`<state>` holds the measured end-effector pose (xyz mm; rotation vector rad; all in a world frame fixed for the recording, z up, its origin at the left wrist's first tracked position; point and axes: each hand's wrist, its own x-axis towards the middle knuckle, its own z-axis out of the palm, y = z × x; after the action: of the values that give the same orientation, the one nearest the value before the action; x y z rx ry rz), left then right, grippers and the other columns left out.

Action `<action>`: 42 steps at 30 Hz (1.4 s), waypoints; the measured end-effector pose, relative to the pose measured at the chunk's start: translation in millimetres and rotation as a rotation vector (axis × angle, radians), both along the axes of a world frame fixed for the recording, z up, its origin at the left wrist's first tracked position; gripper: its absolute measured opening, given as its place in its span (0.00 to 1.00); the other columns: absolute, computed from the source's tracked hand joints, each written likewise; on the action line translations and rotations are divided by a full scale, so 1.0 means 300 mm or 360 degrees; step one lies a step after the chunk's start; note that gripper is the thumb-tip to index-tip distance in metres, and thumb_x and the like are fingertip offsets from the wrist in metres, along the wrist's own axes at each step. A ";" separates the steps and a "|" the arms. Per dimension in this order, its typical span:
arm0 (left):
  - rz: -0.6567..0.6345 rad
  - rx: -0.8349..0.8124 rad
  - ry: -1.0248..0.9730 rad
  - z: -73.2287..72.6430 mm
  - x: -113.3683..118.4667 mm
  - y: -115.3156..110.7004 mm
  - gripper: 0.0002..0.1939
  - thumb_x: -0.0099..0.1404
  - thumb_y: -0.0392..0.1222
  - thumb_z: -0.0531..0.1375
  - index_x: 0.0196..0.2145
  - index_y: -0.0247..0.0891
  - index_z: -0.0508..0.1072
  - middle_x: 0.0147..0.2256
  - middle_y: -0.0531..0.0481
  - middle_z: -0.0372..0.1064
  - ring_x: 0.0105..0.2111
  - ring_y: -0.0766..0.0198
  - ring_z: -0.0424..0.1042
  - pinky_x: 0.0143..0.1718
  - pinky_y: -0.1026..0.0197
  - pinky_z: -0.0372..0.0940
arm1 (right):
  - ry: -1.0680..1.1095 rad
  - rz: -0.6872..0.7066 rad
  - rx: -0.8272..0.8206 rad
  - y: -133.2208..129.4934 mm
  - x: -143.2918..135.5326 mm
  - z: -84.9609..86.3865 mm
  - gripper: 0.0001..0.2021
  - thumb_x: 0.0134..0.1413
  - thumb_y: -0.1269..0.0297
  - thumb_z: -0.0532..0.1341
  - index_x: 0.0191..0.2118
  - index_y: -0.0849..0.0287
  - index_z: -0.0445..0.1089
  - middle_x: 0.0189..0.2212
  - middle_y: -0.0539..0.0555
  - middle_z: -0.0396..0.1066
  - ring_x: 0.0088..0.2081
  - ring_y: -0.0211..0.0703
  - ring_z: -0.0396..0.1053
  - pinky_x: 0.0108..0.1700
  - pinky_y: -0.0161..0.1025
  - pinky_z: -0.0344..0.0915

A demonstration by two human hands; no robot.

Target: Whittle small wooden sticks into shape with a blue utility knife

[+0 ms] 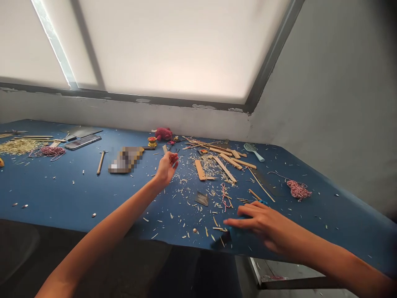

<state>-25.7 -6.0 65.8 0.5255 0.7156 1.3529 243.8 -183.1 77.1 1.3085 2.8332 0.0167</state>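
"So, where's the small, flat, pale strip (165,149)?"

"At the left hand (167,167), standing up from bent fingers that are pinched in on it. That hand is over the middle of the blue table (74,194), fairly far in, just left of the scattered pale wood shavings (214,166)."

"And the right hand (262,223)?"

"Nearer and to the right, fingers stretched low over a bright blue object (263,202), mostly hidden beneath. I can't tell whether they grip it."

"Edges?"

"The table's near edge runs close by the right hand; the left hand is well in from it, its forearm crossing over. On the far side, the table meets a pale grey wall (211,122)."

"Room for moving?"

"Left of that forearm, a broad stretch of blue, dotted with a few shavings, runs to a small hammer with a wooden handle (101,162). Between the hands lie shavings and a thin, dark, rectangular plate (202,198). Right of the left hand, tan wooden slats (200,170) crowd the table; farther right sits a red-and-white cord bundle (298,190)."
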 end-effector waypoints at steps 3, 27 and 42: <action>0.0019 -0.0057 0.0016 -0.005 -0.008 0.015 0.03 0.50 0.32 0.57 0.24 0.37 0.65 0.27 0.53 0.65 0.28 0.72 0.63 0.33 0.66 0.58 | -0.0125 -0.0113 0.0183 0.137 0.115 -0.011 0.39 0.40 0.84 0.51 0.58 0.39 0.58 0.36 0.52 0.67 0.30 0.39 0.65 0.38 0.42 0.60; 0.0018 -0.0108 -0.0063 -0.018 -0.032 0.048 0.03 0.52 0.33 0.57 0.25 0.35 0.64 0.26 0.54 0.66 0.26 0.74 0.65 0.30 0.68 0.59 | -0.0286 -0.0422 0.0613 0.244 0.113 0.087 0.35 0.40 0.84 0.55 0.56 0.49 0.63 0.45 0.61 0.67 0.42 0.52 0.66 0.42 0.48 0.59; 0.0165 -0.0011 -0.0101 0.067 -0.126 0.072 0.04 0.56 0.32 0.52 0.24 0.36 0.62 0.22 0.56 0.63 0.21 0.76 0.63 0.25 0.71 0.58 | 0.1043 -0.0719 -0.0527 0.326 -0.229 -0.112 0.26 0.35 0.42 0.65 0.35 0.58 0.67 0.36 0.54 0.68 0.37 0.45 0.66 0.35 0.38 0.59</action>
<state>-63.3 15.7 86.0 0.4427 0.7030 1.4569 175.1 -85.3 43.5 2.1145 2.6880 -1.0077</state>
